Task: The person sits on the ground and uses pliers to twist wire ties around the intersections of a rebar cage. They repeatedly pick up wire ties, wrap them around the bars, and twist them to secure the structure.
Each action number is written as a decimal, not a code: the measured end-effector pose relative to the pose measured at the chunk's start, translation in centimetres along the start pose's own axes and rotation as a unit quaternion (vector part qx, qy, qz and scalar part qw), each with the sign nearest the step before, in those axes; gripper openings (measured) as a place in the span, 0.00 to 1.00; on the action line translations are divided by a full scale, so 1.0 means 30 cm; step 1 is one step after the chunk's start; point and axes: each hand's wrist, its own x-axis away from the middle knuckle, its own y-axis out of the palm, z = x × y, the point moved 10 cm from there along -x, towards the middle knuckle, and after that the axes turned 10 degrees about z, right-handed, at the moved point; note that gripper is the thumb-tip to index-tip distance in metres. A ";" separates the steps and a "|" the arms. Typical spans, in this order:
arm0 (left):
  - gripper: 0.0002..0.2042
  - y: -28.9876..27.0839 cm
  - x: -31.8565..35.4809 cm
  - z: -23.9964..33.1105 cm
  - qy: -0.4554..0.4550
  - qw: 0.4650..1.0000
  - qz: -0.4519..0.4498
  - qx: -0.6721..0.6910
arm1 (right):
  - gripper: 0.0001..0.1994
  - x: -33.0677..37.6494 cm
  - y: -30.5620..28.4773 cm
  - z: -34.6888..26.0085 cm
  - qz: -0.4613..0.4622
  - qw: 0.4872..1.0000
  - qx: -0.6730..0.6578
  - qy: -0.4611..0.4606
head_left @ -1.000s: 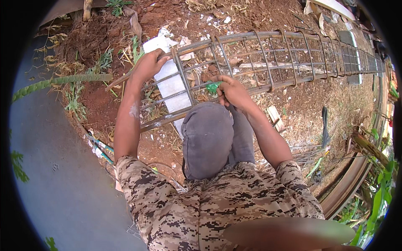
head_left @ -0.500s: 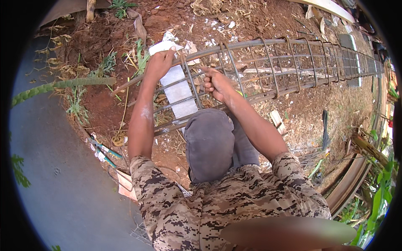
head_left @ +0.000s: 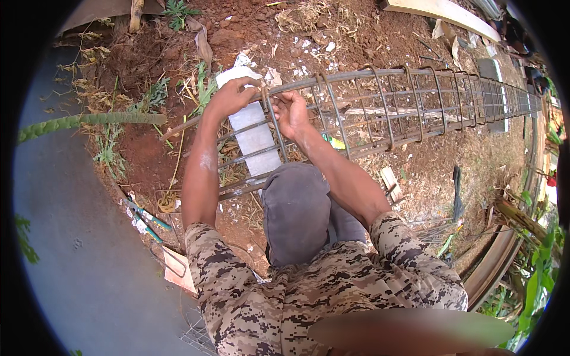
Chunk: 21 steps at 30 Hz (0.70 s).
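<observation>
A long rebar cage (head_left: 389,113) of steel bars and square stirrups stretches from near my hands toward the far right. My left hand (head_left: 233,98) is at its top bar, with thumb and fingers curved around the steel beside the end stirrup (head_left: 273,121). Just to the right, my right hand (head_left: 291,114) has its fingers curled at the same stirrup, close under the top bar. Some fingertips are hidden by the steel. Beneath this end of the cage lies a pale grey block (head_left: 255,139), crossed by the lower bars.
Pliers-like cutters with teal handles (head_left: 148,222) lie at the concrete slab's edge (head_left: 101,249). A second pale block (head_left: 499,89) supports the cage farther right. A plank (head_left: 442,15) is at the upper right, and a green stem (head_left: 89,120) juts in from the left.
My right hand has moved left and up to the end stirrup, its pointing finger now curled in. My left hand has shifted its fingers on the top bar. The view has tilted slightly.
</observation>
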 end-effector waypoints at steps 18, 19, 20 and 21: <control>0.18 -0.039 0.021 0.119 0.065 0.972 0.224 0.006 | 0.14 0.152 0.015 -0.034 -0.063 0.984 0.154 -0.059; 0.18 -0.043 0.029 0.110 0.050 0.970 0.238 0.017 | 0.16 0.154 -0.022 -0.030 -0.027 0.984 0.175 -0.037; 0.17 -0.040 0.033 0.095 0.026 0.969 0.243 0.024 | 0.18 0.162 -0.037 -0.025 -0.024 0.980 0.194 -0.024; 0.17 -0.048 0.044 0.119 0.056 0.964 0.261 -0.015 | 0.21 0.162 -0.069 -0.016 0.013 0.974 0.226 -0.004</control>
